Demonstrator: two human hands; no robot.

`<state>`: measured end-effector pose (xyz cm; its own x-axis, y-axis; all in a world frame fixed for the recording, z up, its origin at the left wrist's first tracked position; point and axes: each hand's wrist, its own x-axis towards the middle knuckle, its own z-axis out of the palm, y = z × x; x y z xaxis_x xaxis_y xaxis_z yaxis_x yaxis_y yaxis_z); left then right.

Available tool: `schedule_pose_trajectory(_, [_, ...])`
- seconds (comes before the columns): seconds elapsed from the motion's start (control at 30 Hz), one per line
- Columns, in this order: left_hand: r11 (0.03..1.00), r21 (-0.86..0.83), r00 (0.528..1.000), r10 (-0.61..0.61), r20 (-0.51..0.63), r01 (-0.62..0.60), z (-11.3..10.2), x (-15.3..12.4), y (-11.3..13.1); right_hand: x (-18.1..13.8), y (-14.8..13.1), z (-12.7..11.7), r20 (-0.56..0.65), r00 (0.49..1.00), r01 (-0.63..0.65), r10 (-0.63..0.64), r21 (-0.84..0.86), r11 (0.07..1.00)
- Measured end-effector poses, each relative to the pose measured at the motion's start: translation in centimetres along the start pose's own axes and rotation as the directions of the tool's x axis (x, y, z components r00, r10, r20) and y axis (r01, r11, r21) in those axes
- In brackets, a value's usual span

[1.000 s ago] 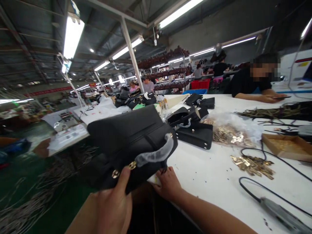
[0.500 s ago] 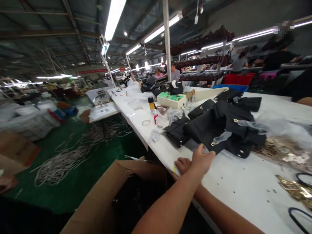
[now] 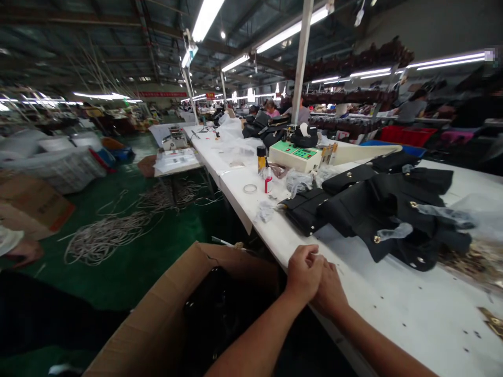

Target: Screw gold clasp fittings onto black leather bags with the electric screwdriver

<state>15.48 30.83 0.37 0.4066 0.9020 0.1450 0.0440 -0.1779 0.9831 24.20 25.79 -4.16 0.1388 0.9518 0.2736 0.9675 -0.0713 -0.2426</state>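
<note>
Now that the bare left hand (image 3: 304,272) has put down the floppy black bag (image 3: 361,222), which lies on the flat white worktop (image 3: 353,309) between one and two o'clock from it, that hand seems free, curled fingers (image 3: 308,251) touching the bare right hand (image 3: 330,293), though I can't tell if either holds something.

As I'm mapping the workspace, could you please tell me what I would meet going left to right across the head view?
Coiled pale grey cord, thin white ring, small red bottle, pile of black handbags, flat gold metal pieces.
</note>
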Motion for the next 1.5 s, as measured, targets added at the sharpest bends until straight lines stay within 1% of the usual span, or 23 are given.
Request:
schedule_pose_trajectory(0.07, [0.998, 0.063, 0.998, 0.028, -0.063, -0.024, -2.7, 0.5, -1.8, -0.2, -0.1, -0.3, -0.013, 1.0, 0.02, -0.02, 0.007, 1.0])
schedule_pose_trajectory(0.13, [0.995, 0.103, 0.995, 0.023, -0.1, -0.012, -4.5, 1.4, -3.4, -0.2, -0.2, -0.5, -0.033, 0.999, 0.02, -0.02, -0.002, 1.0])
schedule_pose_trajectory(0.2, [0.988, 0.155, 0.994, 0.042, -0.104, -0.026, -5.6, 3.0, -4.6, -0.2, -0.4, -0.4, -0.043, 0.999, 0.016, -0.017, -0.024, 1.0])
schedule_pose_trajectory(0.27, [0.974, 0.22, 0.994, 0.076, -0.076, -0.058, -6.1, 5.6, -5.2, -0.1, -0.4, -0.2, -0.042, 0.999, 0.018, -0.02, -0.04, 0.999])
schedule_pose_trajectory(0.4, [0.915, 0.39, 0.994, 0.104, 0.018, -0.102, -6.3, 12.7, -5.4, -0.1, -0.1, 0.1, -0.05, 0.998, 0.029, -0.031, -0.039, 0.999])
schedule_pose_trajectory(0.53, [0.789, 0.593, 0.986, 0.096, 0.14, -0.161, -5.9, 19.3, -5.6, 0.0, 0.1, 0.2, -0.064, 0.997, 0.037, -0.038, -0.016, 0.999])
schedule_pose_trajectory(0.63, [0.685, 0.698, 0.976, 0.091, 0.2, -0.207, -5.4, 22.6, -5.9, 0.1, 0.0, 0.2, -0.071, 0.997, 0.026, -0.027, -0.008, 1.0])
schedule_pose_trajectory(0.77, [0.574, 0.785, 0.968, 0.065, 0.241, -0.234, -4.7, 25.5, -6.2, 0.3, -0.1, 0.2, -0.06, 0.998, 0.005, -0.004, 0.009, 1.0])
schedule_pose_trajectory(0.97, [0.472, 0.855, 0.964, -0.039, 0.262, -0.213, -3.9, 28.2, -6.7, 0.4, -0.1, 0.2, -0.053, 0.998, -0.015, 0.016, 0.029, 0.999])
schedule_pose_trajectory(1.13, [0.438, 0.875, 0.964, -0.064, 0.258, -0.205, -3.2, 28.6, -6.7, 0.4, 0.0, 0.3, -0.05, 0.999, -0.015, 0.016, 0.038, 0.999])
schedule_pose_trajectory(1.3, [0.423, 0.883, 0.971, -0.027, 0.238, -0.204, -3.5, 27.8, -6.3, 0.4, 0.0, 0.2, -0.045, 0.999, -0.018, 0.02, 0.047, 0.999])
schedule_pose_trajectory(1.5, [0.403, 0.891, 0.978, 0.078, 0.195, -0.21, -5.3, 26.6, -5.0, 0.5, -0.3, 0.0, -0.054, 0.998, -0.022, 0.024, 0.047, 0.999])
